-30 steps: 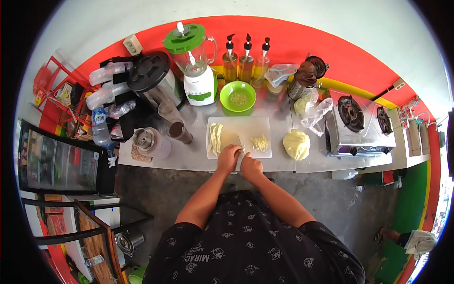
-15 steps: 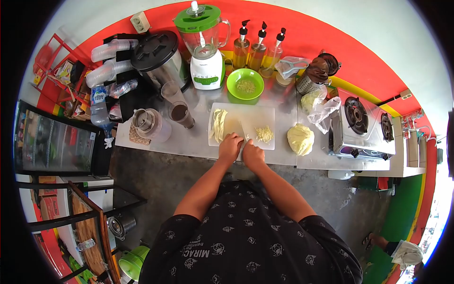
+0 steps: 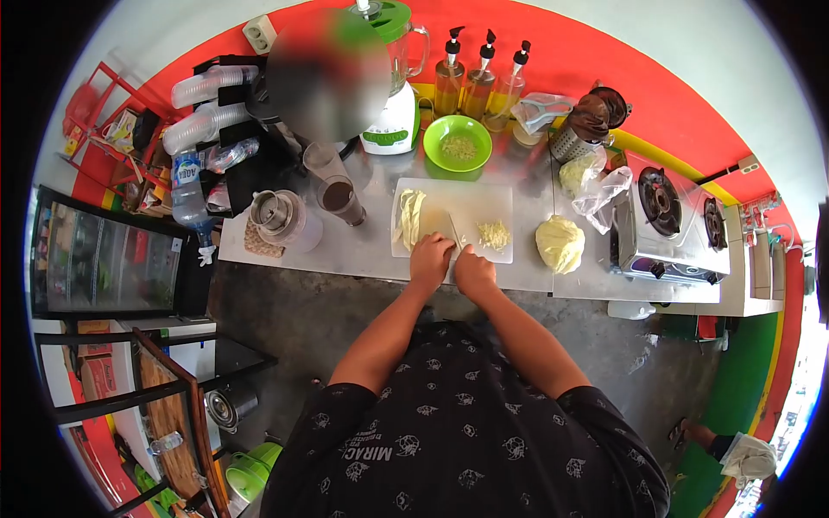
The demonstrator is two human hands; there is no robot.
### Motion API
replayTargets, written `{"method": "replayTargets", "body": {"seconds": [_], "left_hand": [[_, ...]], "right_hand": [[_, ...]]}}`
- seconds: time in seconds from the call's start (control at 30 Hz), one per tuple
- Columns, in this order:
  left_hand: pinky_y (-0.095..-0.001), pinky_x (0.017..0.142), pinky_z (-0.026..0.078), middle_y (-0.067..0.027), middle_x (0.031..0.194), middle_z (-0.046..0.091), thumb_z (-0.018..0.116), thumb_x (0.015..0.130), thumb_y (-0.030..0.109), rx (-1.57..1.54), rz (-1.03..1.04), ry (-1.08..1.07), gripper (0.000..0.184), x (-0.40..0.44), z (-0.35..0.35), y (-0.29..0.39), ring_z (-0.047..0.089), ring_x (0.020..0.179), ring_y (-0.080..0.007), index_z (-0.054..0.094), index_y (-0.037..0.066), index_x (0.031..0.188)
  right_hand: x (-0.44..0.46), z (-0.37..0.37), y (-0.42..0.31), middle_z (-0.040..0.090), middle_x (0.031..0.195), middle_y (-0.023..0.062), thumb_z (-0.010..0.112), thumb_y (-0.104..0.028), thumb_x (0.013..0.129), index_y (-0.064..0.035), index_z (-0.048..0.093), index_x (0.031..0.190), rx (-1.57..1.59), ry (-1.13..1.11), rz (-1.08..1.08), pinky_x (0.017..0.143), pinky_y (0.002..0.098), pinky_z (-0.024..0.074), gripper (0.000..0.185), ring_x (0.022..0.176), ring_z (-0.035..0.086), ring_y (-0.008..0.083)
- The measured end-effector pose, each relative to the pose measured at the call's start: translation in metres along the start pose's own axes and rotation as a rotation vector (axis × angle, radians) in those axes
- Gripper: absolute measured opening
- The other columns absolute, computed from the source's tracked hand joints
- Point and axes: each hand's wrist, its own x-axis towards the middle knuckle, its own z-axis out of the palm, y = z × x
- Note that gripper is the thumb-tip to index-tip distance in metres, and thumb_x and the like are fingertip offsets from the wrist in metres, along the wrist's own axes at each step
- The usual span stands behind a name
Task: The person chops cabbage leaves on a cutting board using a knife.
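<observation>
My right hand (image 3: 475,271) is closed around a knife (image 3: 453,226), its blade pointing away over the white cutting board (image 3: 449,192). Close beside the blade, my left hand (image 3: 432,259) has its fingers curled down on the board; what lies under them is hidden. Pale cabbage leaf pieces (image 3: 409,217) lie along the board's left side. On its right sits a small heap of shredded cabbage (image 3: 494,235), with a few loose shreds near the knife. A cabbage head (image 3: 560,244) rests on the metal counter right of the board.
Behind the board stands a green bowl (image 3: 471,164) with some shreds inside. A blender (image 3: 390,121) and pump bottles (image 3: 477,82) line the wall. Left are a brown-filled cup (image 3: 341,200) and a jar (image 3: 289,224); right, a gas stove (image 3: 673,233). A blurred patch covers the upper left.
The whole view has shifted slightly, so the counter sits a little higher and further right. A blurred round patch now covers part of the blender. Both hands stay together at the board.
</observation>
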Motion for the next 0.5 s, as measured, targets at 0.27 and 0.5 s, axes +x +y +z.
{"method": "replayTargets", "body": {"seconds": [0.27,0.5], "left_hand": [[-0.0435,0.084,0.049,-0.0064,0.093,0.065,0.067,0.087,0.013,-0.046,0.024,0.021,0.01,0.0,0.003,-0.001,0.061,0.095,-0.0304,0.074,0.011,0.093],[-0.0447,0.082,0.049,-0.008,0.092,0.065,0.068,0.085,0.013,-0.089,0.022,0.047,0.007,0.003,0.002,-0.001,0.061,0.093,-0.0326,0.072,0.009,0.091]], "right_hand": [[0.004,-0.002,-0.006,0.073,0.097,0.0246,0.066,-0.012,0.087,0.0046,0.048,0.112,-0.001,-0.027,0.043,0.077,0.0434,0.0601,0.035,0.092,0.074,0.0374],[-0.005,0.004,-0.007,0.073,0.098,0.0238,0.064,-0.013,0.088,0.004,0.049,0.111,-0.003,-0.043,0.064,0.077,0.0433,0.0603,0.032,0.091,0.074,0.0375]]}}
